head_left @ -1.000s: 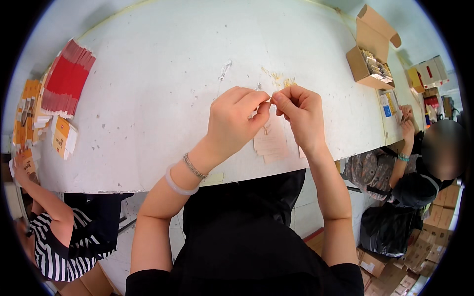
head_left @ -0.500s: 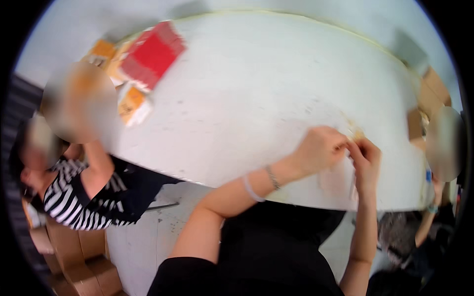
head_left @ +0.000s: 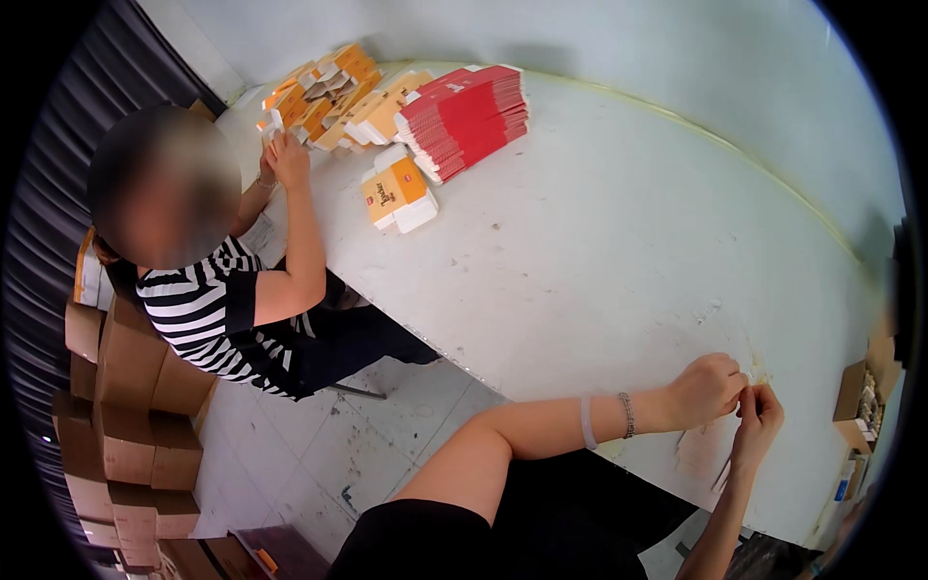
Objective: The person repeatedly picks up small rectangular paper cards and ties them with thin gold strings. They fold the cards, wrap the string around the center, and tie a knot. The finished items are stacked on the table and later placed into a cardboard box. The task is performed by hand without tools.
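Note:
My left hand is closed, with a bracelet and a pale band on its wrist. Its fingertips meet those of my right hand, which is pinched, just above the white table. Whatever lies between the fingers is too small or hidden to name. Beneath my hands lies a flat pale pinkish piece. A thin pale strip shows beside my right wrist. Past my fingertips, the tabletop carries a yellowish smear.
At the far left sit a stack of red flat cartons, an orange-and-white box and a pile of orange boxes. A person in a striped shirt handles these boxes. Brown cartons stand behind. An open carton is at right.
The view has swung left, bringing the person and box pile further into the picture. My hands stay together, fingertips meeting, over the same part of the table.

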`<move>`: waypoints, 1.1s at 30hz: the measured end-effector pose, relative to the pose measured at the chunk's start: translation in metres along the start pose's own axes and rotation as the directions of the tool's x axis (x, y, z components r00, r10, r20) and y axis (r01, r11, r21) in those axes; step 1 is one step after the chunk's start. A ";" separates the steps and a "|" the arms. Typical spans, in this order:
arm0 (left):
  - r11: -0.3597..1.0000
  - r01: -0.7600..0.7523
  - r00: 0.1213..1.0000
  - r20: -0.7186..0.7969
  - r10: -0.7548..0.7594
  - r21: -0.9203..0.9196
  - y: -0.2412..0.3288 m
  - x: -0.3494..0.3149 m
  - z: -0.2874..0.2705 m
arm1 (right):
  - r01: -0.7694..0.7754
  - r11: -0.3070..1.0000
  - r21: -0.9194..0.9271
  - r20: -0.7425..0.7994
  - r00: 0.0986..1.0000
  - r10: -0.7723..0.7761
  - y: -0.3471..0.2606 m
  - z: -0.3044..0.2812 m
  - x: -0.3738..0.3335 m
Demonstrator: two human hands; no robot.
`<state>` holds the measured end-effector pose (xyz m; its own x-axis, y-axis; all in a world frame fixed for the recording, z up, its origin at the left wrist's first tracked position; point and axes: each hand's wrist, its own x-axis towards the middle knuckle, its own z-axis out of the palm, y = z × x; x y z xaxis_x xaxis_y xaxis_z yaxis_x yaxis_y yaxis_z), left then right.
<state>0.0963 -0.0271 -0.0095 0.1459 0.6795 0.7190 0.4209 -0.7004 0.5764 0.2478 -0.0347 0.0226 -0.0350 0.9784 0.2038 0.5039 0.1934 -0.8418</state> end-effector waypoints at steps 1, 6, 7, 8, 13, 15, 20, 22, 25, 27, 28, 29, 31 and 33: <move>1.000 0.006 1.000 -0.020 -0.006 -0.008 0.002 -0.001 0.000 | -0.013 1.000 -0.003 0.007 1.000 0.013 0.001 -0.001 0.000; 0.976 -0.156 0.986 -0.027 0.162 0.152 0.001 -0.002 -0.004 | -0.258 0.923 0.285 0.094 0.966 0.242 -0.006 -0.003 0.000; 0.960 -0.203 0.977 -0.024 0.211 0.191 0.001 -0.002 -0.004 | -0.318 0.883 0.346 0.128 0.948 0.292 -0.011 -0.005 0.000; 0.962 -0.212 0.976 -0.010 0.217 0.170 0.001 -0.004 -0.003 | -0.328 0.866 0.377 0.126 0.945 0.303 -0.008 -0.006 0.000; 0.991 0.070 0.969 0.230 -0.094 0.109 0.010 -0.001 -0.012 | -0.262 0.896 0.360 -0.033 0.956 0.293 0.022 -0.019 -0.006; 0.935 0.132 0.897 0.361 -0.254 0.329 0.010 -0.004 -0.023 | -0.206 0.919 0.335 -0.055 0.970 0.237 0.027 -0.024 -0.009; 0.878 0.218 0.763 0.486 -0.425 0.426 0.007 0.004 -0.018 | -0.190 0.946 0.262 0.027 0.982 0.189 0.029 -0.026 -0.017; 0.907 0.206 0.785 0.491 -0.378 0.368 0.000 0.004 -0.006 | -0.209 0.955 0.210 0.043 0.978 0.205 0.026 -0.030 -0.020; 0.893 0.429 0.782 0.441 -0.442 0.135 -0.001 0.010 -0.003 | -0.248 0.968 -0.045 0.223 0.942 0.251 0.020 -0.043 -0.013; 0.861 0.499 0.834 0.324 -0.447 -0.097 0.001 0.013 -0.012 | -0.112 0.993 -0.033 0.154 0.981 0.116 -0.006 -0.029 -0.009; 0.837 0.530 0.818 0.346 -0.460 -0.140 0.009 0.024 -0.019 | -0.100 0.981 -0.166 0.136 0.983 0.123 -0.008 -0.030 -0.003; 0.846 0.515 0.828 0.334 -0.450 -0.140 0.010 0.027 -0.019 | 0.009 0.980 -0.198 0.089 0.996 0.009 -0.010 -0.027 0.000; 0.878 0.459 0.874 0.243 -0.420 -0.133 0.006 0.021 -0.019 | 0.038 0.989 -0.143 0.017 0.999 -0.036 -0.022 -0.017 0.003; 0.844 0.475 0.870 0.277 -0.408 -0.250 0.014 0.022 -0.023 | -0.083 0.995 -0.054 0.004 0.996 0.084 -0.031 -0.020 0.000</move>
<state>0.0849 -0.0271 0.0235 0.2035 0.9373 0.2829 0.2005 -0.3227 0.9250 0.2497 -0.0417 0.0589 0.0038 0.9914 0.1309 0.5513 0.1071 -0.8274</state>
